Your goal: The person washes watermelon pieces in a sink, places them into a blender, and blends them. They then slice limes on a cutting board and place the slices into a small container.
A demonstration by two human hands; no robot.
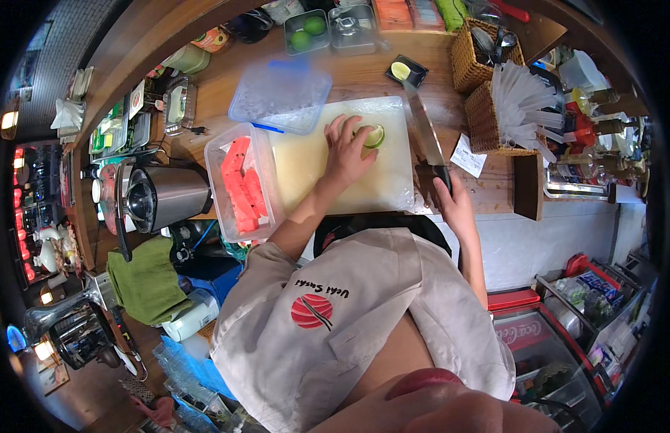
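Observation:
My left hand (348,149) rests on a white cutting board (389,184), its fingers around a cut piece of lime (375,137). The lime's green rind and pale flesh show beside the fingertips. To the right of the board, my right hand (455,203) grips a kitchen knife (426,127) by its black handle. The blade points away from me, and its tip reaches a small black dish (416,74). Another cut lime piece (400,70) lies in that dish. Left of the board stands a clear plastic container (213,184) with watermelon pieces (240,187) inside.
A clear lid with blue edges (281,97) overlaps the board's far left corner. Behind it, a container (291,46) holds limes. Wicker baskets of utensils (470,65) and straws (478,116) stand at right, near a paper slip (468,157). A steel juicer (172,189) is at left.

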